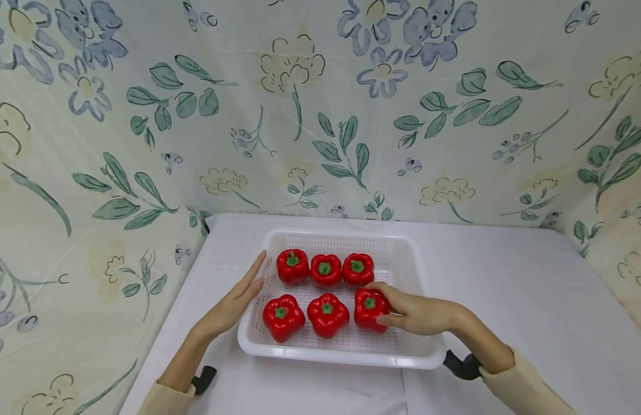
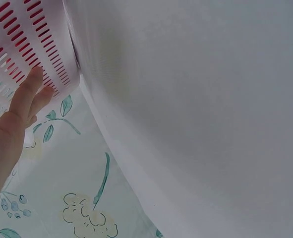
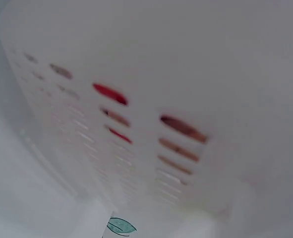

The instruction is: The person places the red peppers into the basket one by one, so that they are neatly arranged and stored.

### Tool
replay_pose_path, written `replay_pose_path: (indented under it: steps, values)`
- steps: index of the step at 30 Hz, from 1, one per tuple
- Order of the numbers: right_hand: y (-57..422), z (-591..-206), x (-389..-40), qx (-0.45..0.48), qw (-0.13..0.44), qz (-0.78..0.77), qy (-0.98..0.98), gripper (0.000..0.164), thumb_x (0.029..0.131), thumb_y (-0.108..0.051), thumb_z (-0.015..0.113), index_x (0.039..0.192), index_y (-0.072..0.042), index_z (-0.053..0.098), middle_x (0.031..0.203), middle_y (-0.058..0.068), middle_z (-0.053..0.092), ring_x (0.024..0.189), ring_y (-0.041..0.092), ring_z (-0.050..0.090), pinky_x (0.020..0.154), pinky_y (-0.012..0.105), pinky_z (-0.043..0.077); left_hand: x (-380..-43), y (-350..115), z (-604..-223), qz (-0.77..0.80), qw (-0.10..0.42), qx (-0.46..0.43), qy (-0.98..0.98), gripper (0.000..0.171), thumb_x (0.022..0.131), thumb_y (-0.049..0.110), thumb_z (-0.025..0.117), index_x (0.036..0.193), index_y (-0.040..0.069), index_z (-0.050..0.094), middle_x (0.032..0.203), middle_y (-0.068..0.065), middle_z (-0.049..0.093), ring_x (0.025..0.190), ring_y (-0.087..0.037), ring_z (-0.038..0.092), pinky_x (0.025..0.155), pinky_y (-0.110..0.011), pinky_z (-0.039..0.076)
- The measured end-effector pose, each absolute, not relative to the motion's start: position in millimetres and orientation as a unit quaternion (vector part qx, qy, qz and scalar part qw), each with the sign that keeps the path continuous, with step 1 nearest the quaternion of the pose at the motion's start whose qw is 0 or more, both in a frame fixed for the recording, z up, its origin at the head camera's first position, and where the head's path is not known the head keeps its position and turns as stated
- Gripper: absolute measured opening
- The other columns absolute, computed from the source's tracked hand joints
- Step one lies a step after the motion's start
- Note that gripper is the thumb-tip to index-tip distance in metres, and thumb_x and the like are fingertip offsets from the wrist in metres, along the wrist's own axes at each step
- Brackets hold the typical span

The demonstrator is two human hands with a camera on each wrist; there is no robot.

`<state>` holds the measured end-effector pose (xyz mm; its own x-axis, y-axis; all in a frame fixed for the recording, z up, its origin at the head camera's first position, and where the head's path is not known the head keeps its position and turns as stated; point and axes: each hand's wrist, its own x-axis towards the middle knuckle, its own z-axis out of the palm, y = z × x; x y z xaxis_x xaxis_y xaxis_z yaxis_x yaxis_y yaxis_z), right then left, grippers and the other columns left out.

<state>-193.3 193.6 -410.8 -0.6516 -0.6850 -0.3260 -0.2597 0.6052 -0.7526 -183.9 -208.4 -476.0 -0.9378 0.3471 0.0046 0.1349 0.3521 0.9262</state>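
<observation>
A white perforated plastic basket [image 1: 341, 357] holds several red bell peppers with green stems, set in two rows of three. My right hand [image 1: 416, 312] reaches over the basket's right side. Its thumb and fingers grip the right pepper [image 1: 365, 317] of the near row. Against the basket's left wall lies my left hand [image 1: 231, 304], its fingers straight. In the left wrist view, the left hand [image 2: 20, 114] touches the slotted basket wall [image 2: 52, 29]. The right wrist view is filled by the slotted basket wall [image 3: 210, 64]; red and skin show through its slots, and the right hand is otherwise hidden.
The basket stands on a table with a white cloth [image 1: 507, 276]. A curtain with flowers and leaves [image 1: 351, 190] hangs behind and at both sides. A black strap [image 1: 463, 366] is around the right wrist, another strap [image 1: 203, 380] at the left.
</observation>
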Motion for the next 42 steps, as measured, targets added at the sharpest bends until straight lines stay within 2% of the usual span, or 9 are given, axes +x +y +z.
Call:
replay_pose_path:
  steps: [8, 15, 24, 30, 35, 42]
  values:
    - [193.7, -412.3, -193.5, -0.282, 0.323, -0.355, 0.831, 0.069, 0.101, -0.03, 0.065, 0.157, -0.016, 0.028, 0.16, 0.013, 0.034, 0.149, 0.04, 0.032, 0.117, 0.063, 0.043, -183.6, -208.2, -475.5, 0.55, 0.098, 0.146, 0.817, 0.062, 0.113, 0.031, 0.035, 0.167, 0.035, 0.005, 0.177, -0.003, 0.008, 0.16, -0.044, 0.016, 0.107, -0.057, 0.051]
    - [194.5, -410.7, -191.3, -0.275, 0.313, -0.346, 0.841, 0.069, 0.101, -0.033, 0.065, 0.158, -0.018, 0.03, 0.16, 0.013, 0.037, 0.15, 0.041, 0.033, 0.117, 0.065, 0.041, -185.3, -207.7, -475.4, 0.552, 0.102, 0.149, 0.814, 0.062, 0.113, 0.032, 0.035, 0.167, 0.035, 0.005, 0.177, -0.003, 0.008, 0.16, -0.044, 0.016, 0.106, -0.055, 0.052]
    - [192.9, -408.8, -192.1, -0.267, 0.305, -0.333, 0.851, 0.074, 0.099, -0.035, 0.067, 0.158, -0.013, 0.028, 0.16, 0.015, 0.036, 0.151, 0.042, 0.032, 0.114, 0.066, 0.044, -183.9, -208.0, -476.4, 0.549, 0.098, 0.147, 0.817, 0.062, 0.113, 0.033, 0.035, 0.167, 0.035, 0.005, 0.177, -0.004, 0.008, 0.159, -0.045, 0.016, 0.105, -0.054, 0.052]
    - [192.6, -408.2, -190.6, -0.251, 0.302, -0.329, 0.859, 0.075, 0.097, -0.03, 0.069, 0.157, -0.01, 0.028, 0.157, 0.015, 0.039, 0.148, 0.041, 0.036, 0.114, 0.066, 0.045, -183.7, -208.1, -475.8, 0.549, 0.098, 0.145, 0.817, 0.062, 0.112, 0.033, 0.036, 0.167, 0.036, 0.006, 0.177, -0.002, 0.008, 0.159, -0.045, 0.017, 0.103, -0.053, 0.055]
    - [192.4, -406.7, -189.0, -0.242, 0.297, -0.335, 0.861, 0.079, 0.095, -0.03, 0.072, 0.157, -0.008, 0.027, 0.153, 0.016, 0.042, 0.144, 0.04, 0.041, 0.108, 0.065, 0.05, -184.5, -208.1, -475.4, 0.55, 0.1, 0.147, 0.816, 0.062, 0.113, 0.032, 0.035, 0.167, 0.036, 0.006, 0.177, -0.003, 0.008, 0.159, -0.045, 0.016, 0.104, -0.055, 0.053]
    - [192.0, -406.6, -188.4, -0.25, 0.291, -0.33, 0.863, 0.077, 0.095, -0.032, 0.072, 0.155, -0.008, 0.031, 0.146, 0.013, 0.049, 0.138, 0.035, 0.046, 0.108, 0.061, 0.053, -184.5, -208.5, -476.4, 0.55, 0.101, 0.149, 0.815, 0.062, 0.113, 0.032, 0.034, 0.167, 0.035, 0.005, 0.177, -0.004, 0.007, 0.159, -0.045, 0.015, 0.107, -0.057, 0.05]
